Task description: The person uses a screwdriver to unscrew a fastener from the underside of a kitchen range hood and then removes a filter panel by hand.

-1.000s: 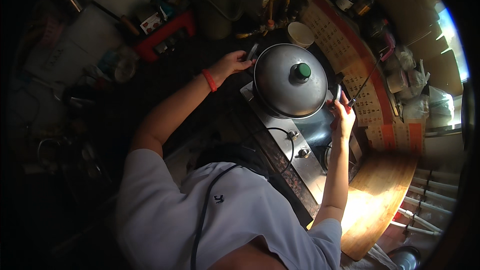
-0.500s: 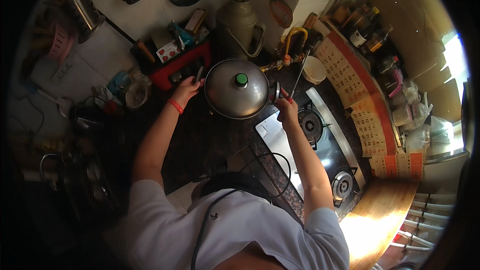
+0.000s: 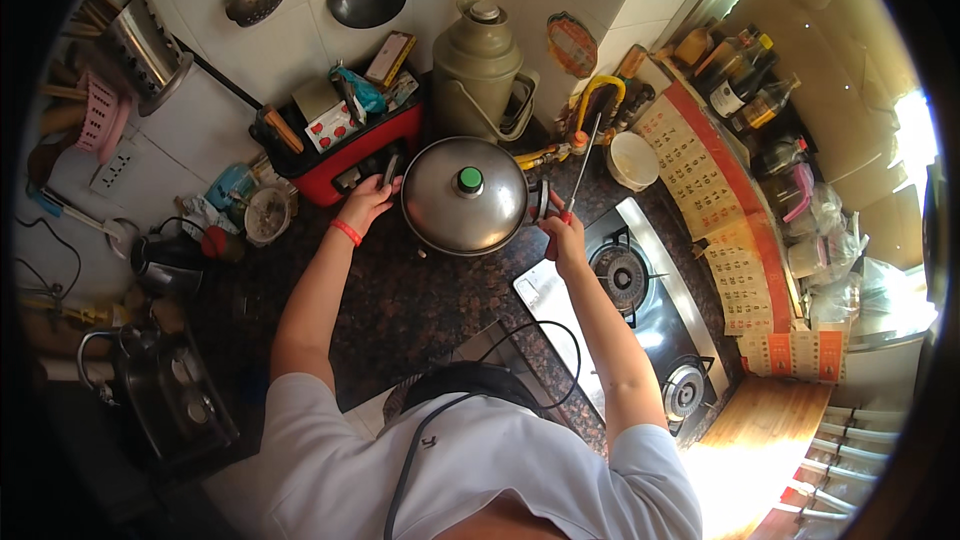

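Note:
A round metal pot (image 3: 450, 225) with a domed lid and a green knob (image 3: 470, 179) is at the far side of the dark counter. My left hand (image 3: 368, 202) is closed around its left handle. On the other side, my right hand (image 3: 566, 237) grips a long, thin tool like a screwdriver (image 3: 585, 168), its red handle in the palm and its metal shaft pointing away from me. Fingers of that hand also reach the pot's right handle (image 3: 540, 199). I cannot tell whether the pot rests on the counter or is lifted.
To the right is a two-burner gas stove (image 3: 645, 315). Behind the pot are a thermos flask (image 3: 482, 70), a red box-like appliance (image 3: 355, 155) and a yellow gas pipe (image 3: 600, 90). A white bowl (image 3: 633, 162) stands beside the pipe. A wooden board (image 3: 760, 435) lies at the lower right.
The pot has shifted slightly left against the thermos, with both hands still at its handles. The view has tilted a little and turned brighter.

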Tool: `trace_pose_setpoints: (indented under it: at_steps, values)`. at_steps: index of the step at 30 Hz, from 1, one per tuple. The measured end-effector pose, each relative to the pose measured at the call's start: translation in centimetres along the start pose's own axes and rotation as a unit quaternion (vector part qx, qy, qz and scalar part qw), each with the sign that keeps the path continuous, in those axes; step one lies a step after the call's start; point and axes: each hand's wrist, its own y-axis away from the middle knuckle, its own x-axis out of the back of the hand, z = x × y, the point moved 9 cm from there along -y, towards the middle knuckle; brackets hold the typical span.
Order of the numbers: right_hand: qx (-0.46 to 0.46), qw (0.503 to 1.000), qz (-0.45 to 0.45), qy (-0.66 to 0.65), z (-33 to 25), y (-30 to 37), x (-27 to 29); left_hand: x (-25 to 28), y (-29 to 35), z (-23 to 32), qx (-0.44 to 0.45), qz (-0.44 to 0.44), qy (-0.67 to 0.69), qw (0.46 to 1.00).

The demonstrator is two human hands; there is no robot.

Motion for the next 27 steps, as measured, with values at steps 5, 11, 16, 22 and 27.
trace_pose_setpoints:
  at_steps: [5,11,16,22,27]
  values:
    - [-0.011,0.997,-0.019,0.072,-0.2,-0.3,-0.2,0.6,0.3,1.4,0.034,0.03,-0.069,0.997]
    - [0.063,0.983,0.008,0.172,-2.8,1.0,1.9,-2.7,-1.9,12.8,-0.262,0.098,-0.267,0.922]
    - [0.102,0.965,0.019,0.24,-5.6,4.5,3.2,-14.8,-5.0,24.8,-0.422,0.148,-0.478,0.756]
    - [0.062,0.969,0.093,0.221,-5.9,9.5,7.1,-17.1,-13.4,26.7,-0.331,0.24,-0.457,0.789]
    - [0.055,0.968,0.184,0.161,-6.3,14.4,10.3,-17.9,-17.2,27.1,-0.36,0.179,-0.452,0.796]
